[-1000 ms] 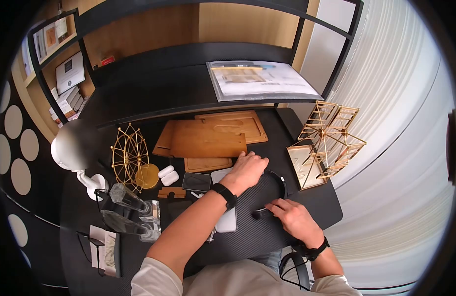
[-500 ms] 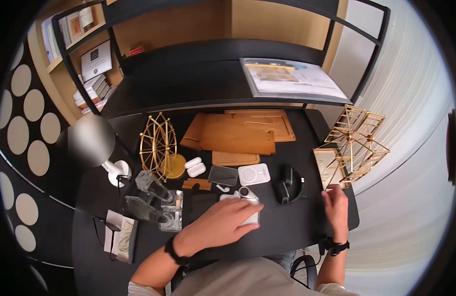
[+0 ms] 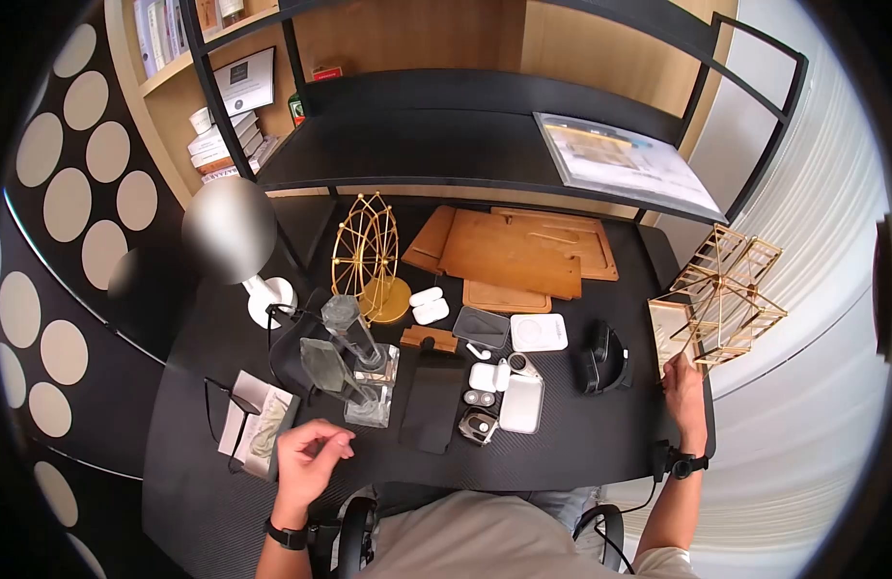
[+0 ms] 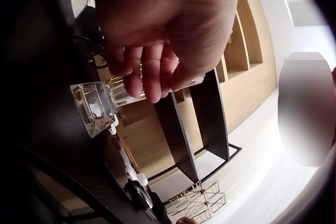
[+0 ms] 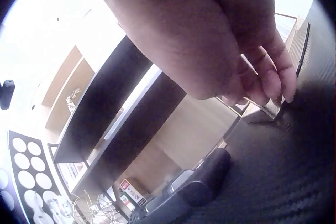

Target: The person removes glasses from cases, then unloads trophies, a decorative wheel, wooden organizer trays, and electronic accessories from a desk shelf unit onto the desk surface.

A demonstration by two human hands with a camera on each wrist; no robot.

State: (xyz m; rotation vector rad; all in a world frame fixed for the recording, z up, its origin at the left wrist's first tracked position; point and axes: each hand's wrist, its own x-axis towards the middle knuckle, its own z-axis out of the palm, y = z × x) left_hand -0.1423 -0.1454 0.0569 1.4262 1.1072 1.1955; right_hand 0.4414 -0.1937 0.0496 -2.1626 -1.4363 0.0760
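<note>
My left hand (image 3: 311, 461) hovers over the front left of the desk, fingers loosely bent and holding nothing. It is nearest to two clear crystal trophies (image 3: 335, 372) and a tissue box (image 3: 267, 425). In the left wrist view its fingers overlap a trophy with a faceted base (image 4: 92, 108). At the desk's right side, my right hand (image 3: 685, 398) has its fingertips at the front edge of the base (image 3: 666, 328) of a gold Ferris wheel ornament (image 3: 726, 289). Its fingers (image 5: 270, 82) hang relaxed there; the thumb is mostly hidden.
Black headphones (image 3: 603, 357) lie left of the right hand. Mid-desk are a white device (image 3: 521, 403), earbud cases (image 3: 430, 305), a dark flat pouch (image 3: 432, 410) and wooden boards (image 3: 509, 256). A round gold ornament (image 3: 366, 256) and a white lamp (image 3: 270, 301) stand behind the trophies.
My left hand has moved from the boards, across the white device, to the front left. My right hand has left the headphones and gone right to the ornament's base. The headphones now lie alone.
</note>
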